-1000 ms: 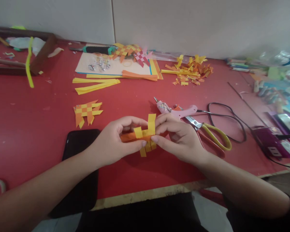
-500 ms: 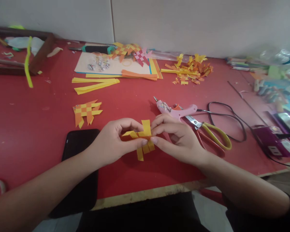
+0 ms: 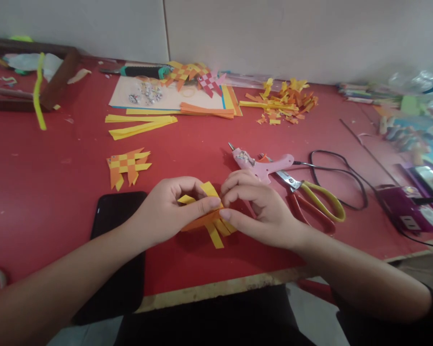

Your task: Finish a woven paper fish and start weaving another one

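Observation:
Between my two hands, just above the red table, is a piece of woven yellow and orange paper strips (image 3: pixel 215 233). My left hand (image 3: pixel 178 204) pinches it from the left, thumb on top. On its other side, my right hand (image 3: pixel 260 204) grips the right part between thumb and fingertips. Yellow strip ends stick out above and below the fingers; much of the weave is hidden behind them. Left of my hands lies a finished-looking woven paper fish (image 3: pixel 128 166) in orange and yellow. A black phone (image 3: pixel 119 259) lies partly under my left forearm.
A pink glue gun (image 3: pixel 263 166) and scissors (image 3: pixel 310 192) lie right of my hands. Behind are yellow paper strips (image 3: pixel 140 126), orange strips (image 3: pixel 207 110), paper scraps (image 3: pixel 290 103), and a pink woven fish (image 3: pixel 209 84). A wooden tray (image 3: pixel 63 79) stands at the far left.
The woven paper piece has turned in my hands, so more of its orange side shows and the yellow ends point lower right. Both hands stay close together around it.

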Demonstrator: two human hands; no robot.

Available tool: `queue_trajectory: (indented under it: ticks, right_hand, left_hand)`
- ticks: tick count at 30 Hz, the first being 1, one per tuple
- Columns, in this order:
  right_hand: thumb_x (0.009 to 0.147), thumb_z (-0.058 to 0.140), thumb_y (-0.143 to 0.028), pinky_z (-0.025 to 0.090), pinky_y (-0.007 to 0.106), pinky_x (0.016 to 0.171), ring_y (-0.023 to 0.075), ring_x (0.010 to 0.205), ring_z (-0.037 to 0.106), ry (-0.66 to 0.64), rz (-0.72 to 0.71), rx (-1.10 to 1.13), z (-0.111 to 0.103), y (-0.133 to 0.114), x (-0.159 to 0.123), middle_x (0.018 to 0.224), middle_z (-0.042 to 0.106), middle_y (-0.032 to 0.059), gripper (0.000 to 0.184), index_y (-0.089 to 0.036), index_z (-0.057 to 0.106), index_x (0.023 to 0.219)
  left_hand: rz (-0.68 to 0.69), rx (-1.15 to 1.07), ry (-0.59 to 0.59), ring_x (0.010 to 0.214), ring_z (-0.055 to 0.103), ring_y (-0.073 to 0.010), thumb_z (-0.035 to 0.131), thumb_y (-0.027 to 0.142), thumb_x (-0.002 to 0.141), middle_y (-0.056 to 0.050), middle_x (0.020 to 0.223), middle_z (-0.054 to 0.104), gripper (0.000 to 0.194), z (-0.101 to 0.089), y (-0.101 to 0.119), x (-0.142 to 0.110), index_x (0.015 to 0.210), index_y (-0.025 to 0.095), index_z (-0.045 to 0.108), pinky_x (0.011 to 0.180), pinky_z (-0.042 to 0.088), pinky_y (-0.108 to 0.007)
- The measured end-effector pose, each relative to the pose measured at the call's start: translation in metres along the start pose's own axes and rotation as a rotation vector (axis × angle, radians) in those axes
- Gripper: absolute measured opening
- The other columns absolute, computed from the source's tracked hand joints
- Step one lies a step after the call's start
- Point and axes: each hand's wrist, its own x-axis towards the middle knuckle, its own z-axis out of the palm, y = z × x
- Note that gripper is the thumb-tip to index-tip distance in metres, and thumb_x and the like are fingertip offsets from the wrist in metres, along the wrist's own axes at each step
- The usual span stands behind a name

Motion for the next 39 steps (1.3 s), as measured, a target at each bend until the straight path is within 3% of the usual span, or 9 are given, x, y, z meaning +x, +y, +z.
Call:
queue_trajectory:
  ticks: [17,23,32,39]
  right_hand:
    - [0.087,0.063,-0.020,0.046,0.037,0.085,0.0157,0.087,0.058,0.019,-0.001,0.022,0.001,0.002,-0.001,0.086,0.061,0.0023,0.009,-0.020,0.065,0.079]
    - [0.087,0.063,-0.021,0.046,0.037,0.081,0.0160,0.085,0.058,0.058,0.052,0.065,0.002,0.004,-0.003,0.086,0.060,0.0020,0.009,-0.020,0.062,0.079]
    - [0.087,0.064,-0.019,0.047,0.036,0.085,0.0153,0.088,0.059,0.219,0.127,0.185,0.003,0.005,-0.001,0.088,0.059,0.0017,0.009,-0.021,0.064,0.078]
    - [0.086,0.065,-0.020,0.048,0.034,0.083,0.0149,0.087,0.059,0.278,0.172,0.222,0.003,0.006,-0.001,0.087,0.059,0.0009,0.010,-0.022,0.064,0.077]
  left_hand:
    - [-0.021,0.001,0.043,0.052,0.043,-0.0062,0.071,0.043,0.081,0.005,0.059,0.054,0.030,0.000,0.001,-0.002,0.073,0.015,0.063,0.046,0.033,-0.016]
    - [0.000,-0.015,0.041,0.058,0.050,-0.0078,0.070,0.045,0.082,0.002,0.069,0.060,0.030,0.002,0.003,-0.001,0.079,0.016,0.064,0.051,0.040,-0.017]
    - [-0.018,-0.095,0.101,0.080,0.065,-0.0119,0.083,0.040,0.072,0.001,0.092,0.069,0.042,0.000,-0.003,0.000,0.105,0.024,0.063,0.069,0.052,-0.020]
    - [-0.068,-0.234,0.173,0.075,0.068,-0.0120,0.085,0.040,0.069,0.005,0.077,0.067,0.038,0.000,-0.009,0.001,0.096,0.023,0.064,0.072,0.055,-0.023]
